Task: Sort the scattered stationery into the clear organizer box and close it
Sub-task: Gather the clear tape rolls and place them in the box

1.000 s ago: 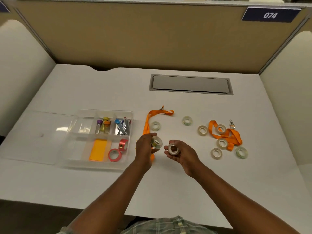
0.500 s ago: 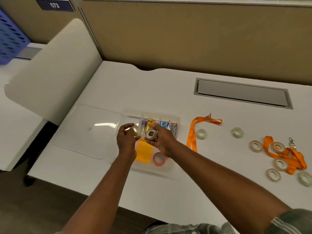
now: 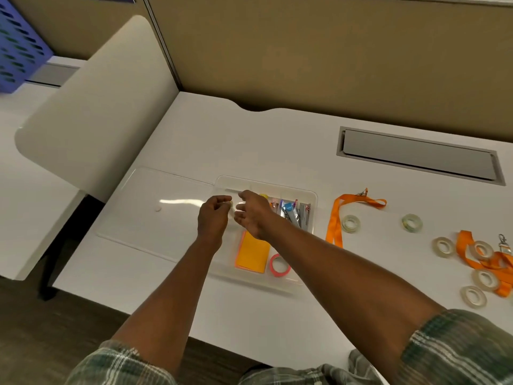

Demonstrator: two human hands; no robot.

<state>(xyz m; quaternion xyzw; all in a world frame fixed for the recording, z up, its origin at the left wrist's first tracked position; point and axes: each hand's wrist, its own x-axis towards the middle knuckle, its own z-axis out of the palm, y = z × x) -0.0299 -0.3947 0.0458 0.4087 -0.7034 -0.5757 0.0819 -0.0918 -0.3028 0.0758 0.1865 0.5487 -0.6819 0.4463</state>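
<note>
The clear organizer box lies open on the white desk, its clear lid flat to its left. It holds orange sticky notes, a pink tape roll and clips and pens. Both hands hover over its top-left compartment. My left hand pinches a small pale tape roll at its fingertips. My right hand has its fingers spread, with a pale patch beside its thumb that I cannot identify. Loose tape rolls and two orange lanyards lie to the right.
A grey cable hatch is set into the desk at the back right. A white curved side panel stands at the left, with a blue perforated bin beyond it. A tan partition closes off the back.
Both hands carried tape rolls left from the desk centre to over the box's top-left compartment. The right hand's fingers have spread apart. My view swung left.
</note>
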